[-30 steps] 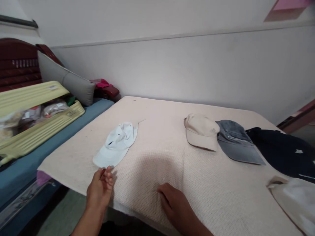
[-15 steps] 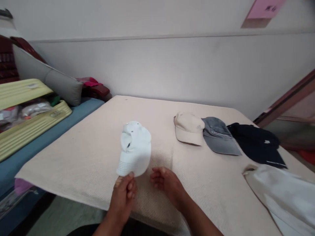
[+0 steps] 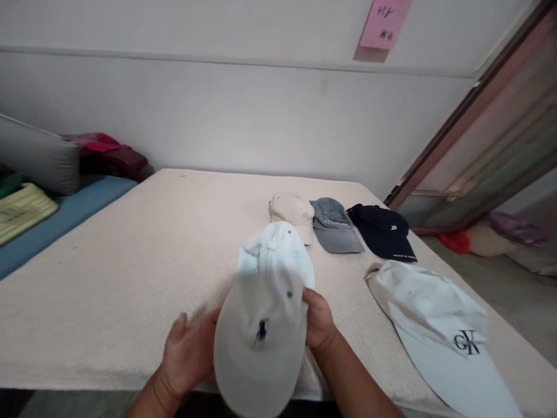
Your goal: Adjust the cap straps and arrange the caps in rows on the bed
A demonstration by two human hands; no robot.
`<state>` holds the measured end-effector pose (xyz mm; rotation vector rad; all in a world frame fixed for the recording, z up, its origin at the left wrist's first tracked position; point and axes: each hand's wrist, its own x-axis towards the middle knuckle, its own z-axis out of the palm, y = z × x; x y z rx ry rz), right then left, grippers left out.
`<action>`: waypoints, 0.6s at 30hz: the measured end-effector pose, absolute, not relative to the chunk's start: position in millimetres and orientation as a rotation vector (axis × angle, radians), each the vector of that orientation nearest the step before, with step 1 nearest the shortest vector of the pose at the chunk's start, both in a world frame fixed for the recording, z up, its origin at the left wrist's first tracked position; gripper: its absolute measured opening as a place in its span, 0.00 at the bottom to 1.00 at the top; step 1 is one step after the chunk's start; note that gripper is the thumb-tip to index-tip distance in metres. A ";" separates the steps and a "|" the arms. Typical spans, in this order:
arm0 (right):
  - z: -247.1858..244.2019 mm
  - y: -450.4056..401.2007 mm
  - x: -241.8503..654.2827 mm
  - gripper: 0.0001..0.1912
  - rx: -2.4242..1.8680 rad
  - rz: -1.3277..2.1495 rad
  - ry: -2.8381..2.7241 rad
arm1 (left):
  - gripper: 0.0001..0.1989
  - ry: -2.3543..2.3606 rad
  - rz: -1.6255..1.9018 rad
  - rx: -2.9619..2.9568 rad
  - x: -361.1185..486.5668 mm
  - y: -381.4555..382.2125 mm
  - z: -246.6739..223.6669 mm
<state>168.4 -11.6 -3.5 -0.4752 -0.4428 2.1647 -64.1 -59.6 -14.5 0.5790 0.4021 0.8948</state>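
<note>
A white baseball cap (image 3: 265,290) with a small dark embroidered emblem hangs over the table's near edge, its brim towards me and slightly blurred. On its right side my right hand (image 3: 319,319) grips the crown, thumb on top and fingers partly hidden. My left hand (image 3: 191,348) lies at the cap's left edge, thumb raised and fingers spread, with the fingertips hidden behind the cap. Beyond it sits a beige cap (image 3: 289,210), partly covered by the white one. A grey cap (image 3: 335,226) and a navy cap (image 3: 383,229) follow to the right.
Another white cap (image 3: 430,313) with black letters lies at the right on the cloth-covered table (image 3: 130,261). A grey cushion (image 3: 43,157) and a yellow object (image 3: 26,209) rest on the blue surface at left. A pink note (image 3: 385,23) hangs on the wall.
The white cap has come nearer and to the right, its emblem now facing me. My right hand has taken hold of its side; my left has let go of the brim. My view has turned right.
</note>
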 end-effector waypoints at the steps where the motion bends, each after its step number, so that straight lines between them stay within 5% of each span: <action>1: -6.4 -17.3 167.1 0.15 -0.472 2.194 -0.473 | 0.33 0.356 0.913 0.566 -67.3 -56.2 -14.3; 8: -12.1 -39.2 157.1 0.23 -0.526 2.381 -0.749 | 0.13 0.430 0.829 0.401 -61.2 -56.6 -3.0; 14: -5.0 -35.8 173.7 0.16 -0.496 2.264 -0.744 | 0.22 0.618 1.052 0.384 -52.9 -60.0 25.6; 18: -5.1 -35.5 187.2 0.13 -0.480 2.212 -0.762 | 0.19 0.715 1.047 0.354 -57.4 -58.3 29.1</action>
